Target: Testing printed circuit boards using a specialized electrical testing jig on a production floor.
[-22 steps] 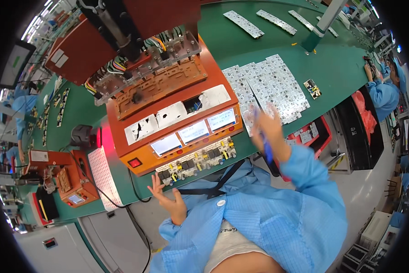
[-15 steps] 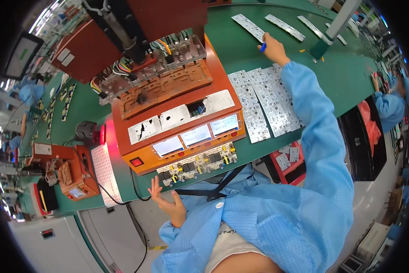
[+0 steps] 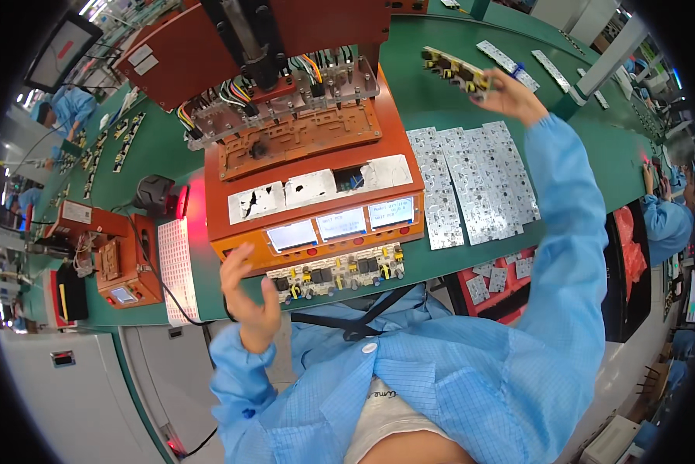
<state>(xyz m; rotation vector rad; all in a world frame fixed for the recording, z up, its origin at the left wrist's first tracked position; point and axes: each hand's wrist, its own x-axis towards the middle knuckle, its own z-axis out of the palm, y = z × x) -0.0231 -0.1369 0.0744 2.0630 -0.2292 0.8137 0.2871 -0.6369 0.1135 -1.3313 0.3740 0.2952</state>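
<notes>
My right hand (image 3: 508, 96) is raised over the far right of the green bench, its fingers closed on one end of a long circuit board (image 3: 455, 69). Yellow and black components show on that board. A small blue thing (image 3: 520, 67) shows just beyond the fingers; whether it is held is unclear. My left hand (image 3: 253, 300) hovers open, fingers apart, at the bench's front edge. Close to its fingers, another component-filled circuit board (image 3: 336, 272) lies along the front of the orange test machine (image 3: 316, 182).
Silvery board panels (image 3: 483, 182) lie right of the machine. Narrow boards (image 3: 550, 71) lie farther back. A red tray (image 3: 490, 284) with small boards sits below the edge. Left stand a smaller orange machine (image 3: 134, 267) and a black scanner (image 3: 155, 195). A co-worker (image 3: 667, 220) sits far right.
My right hand has picked up the nearest narrow board from the bench; its component side now shows. My left hand has moved left and up. The view has shifted slightly.
</notes>
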